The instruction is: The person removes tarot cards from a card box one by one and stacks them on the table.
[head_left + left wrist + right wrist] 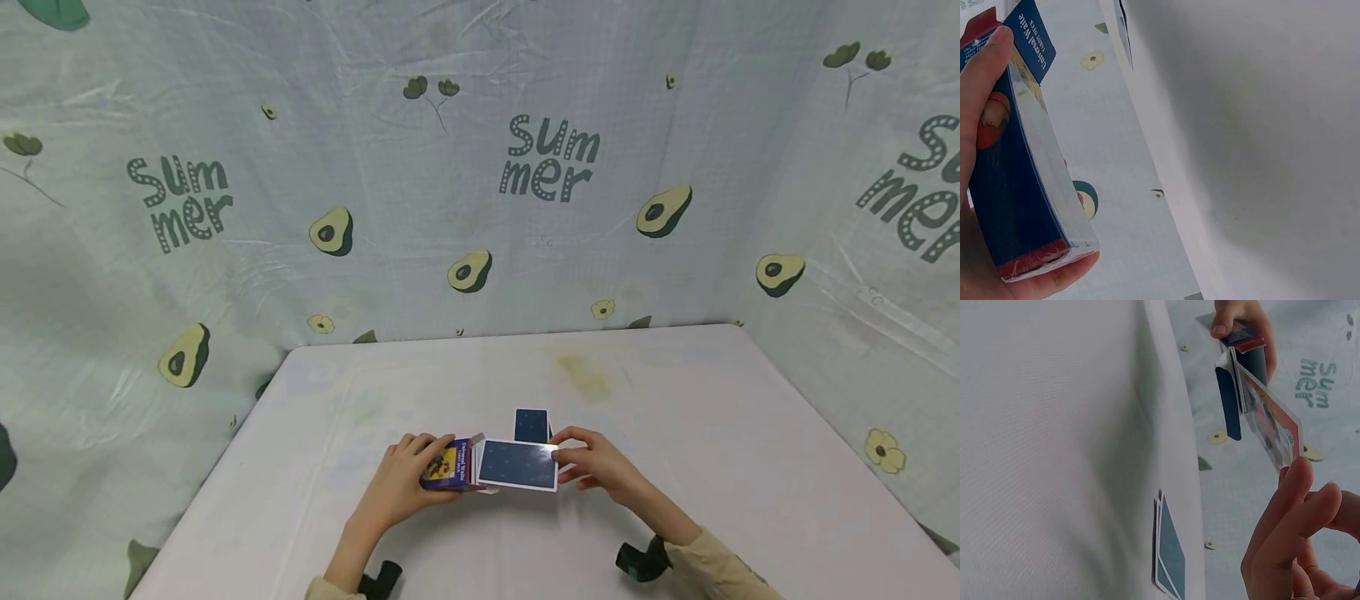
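Observation:
My left hand (408, 475) grips a blue tarot card box (448, 465), lying sideways with its flap end toward the right; "Universal Waite Tarot Deck" shows on the flap (1032, 40). A tarot card (517, 464) extends from the box's mouth, its dark blue starry back up. My right hand (603, 471) pinches the card's right end between thumb and fingers. In the right wrist view, the colourful face of the card (1275, 425) shows, its far end at the box opening. A few blue-backed cards (1171, 550) lie stacked on the table just beyond the held card.
The white table (300, 500) carries a yellowish stain (585, 377) toward its back edge. Behind and beside it hangs a pale cloth (420, 183) printed with avocados and "summer". Dark wrist-worn devices (643, 560) sit by both forearms.

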